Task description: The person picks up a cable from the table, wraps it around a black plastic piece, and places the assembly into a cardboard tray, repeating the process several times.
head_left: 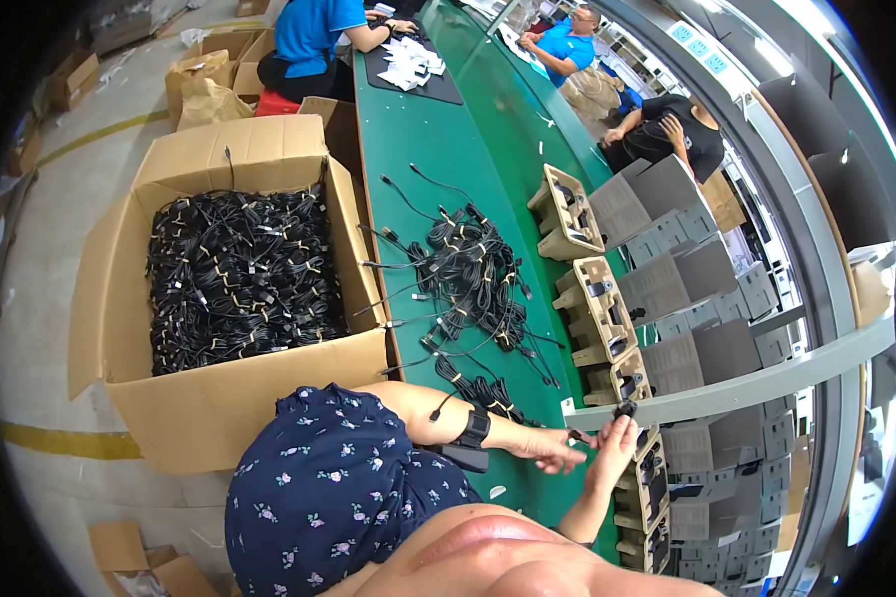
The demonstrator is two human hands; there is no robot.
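Observation:
My right hand (615, 453) is raised at the right edge of the green bench, its fingertips closed on a small black piece (624, 409) whose kind I cannot make out. Reaching in from the left, my left hand (556, 453) is close beside it. A small dark bit shows at the left fingertips, too small to name. A black band with a box (465, 458) is strapped to my left forearm. Bundled black cables (473, 269) with light ties lie in a pile on the bench, a few bundles close to my left forearm.
A large open cardboard box (239, 398) full of black cables stands at the left. Moulded tan trays (595, 308) line the bench's right side, beside rows of open grey-white boxes (657, 284). A grey metal bar (757, 383) crosses there. Several people work farther along.

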